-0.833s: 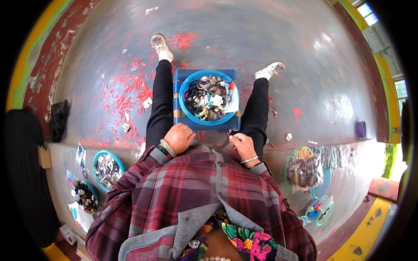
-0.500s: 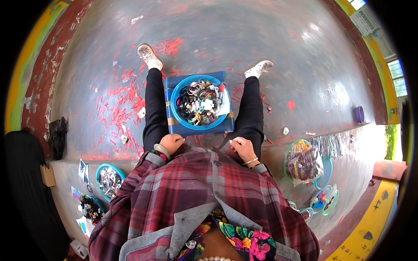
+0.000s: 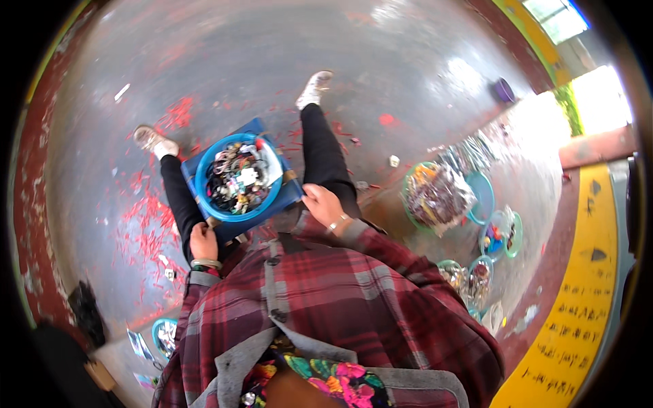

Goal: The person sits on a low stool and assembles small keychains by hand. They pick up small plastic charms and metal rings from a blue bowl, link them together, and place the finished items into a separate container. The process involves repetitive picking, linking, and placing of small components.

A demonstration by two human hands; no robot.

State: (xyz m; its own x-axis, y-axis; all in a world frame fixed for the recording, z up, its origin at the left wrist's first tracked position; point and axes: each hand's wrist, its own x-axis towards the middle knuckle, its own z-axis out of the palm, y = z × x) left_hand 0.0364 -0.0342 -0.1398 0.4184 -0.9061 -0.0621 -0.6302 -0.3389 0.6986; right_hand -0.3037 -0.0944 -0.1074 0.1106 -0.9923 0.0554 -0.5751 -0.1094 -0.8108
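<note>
Round blue plastic basin point(image 3: 201, 185) stands left of centre, filled with mixed multicoloured small accessories point(image 3: 235, 182), apparently none lifted out. Left hand point(image 3: 203, 243), right hand point(image 3: 322, 205): fingers curled beside blue box-shaped stand point(image 3: 290, 194); grip cannot be told.

A low blue bench point(image 3: 290, 194) with tan bands is standing on the grey floor point(image 3: 381, 51), and a round blue basin point(image 3: 238, 217) is resting on its top, covering most of it. Red scraps point(image 3: 146, 214) are lying scattered over the floor, many of them left of the bench. A purple pot point(image 3: 503, 90) is sitting toward the upper right, while a green basin point(image 3: 407, 196) and a teal basin point(image 3: 484, 197) are standing at the right.
</note>
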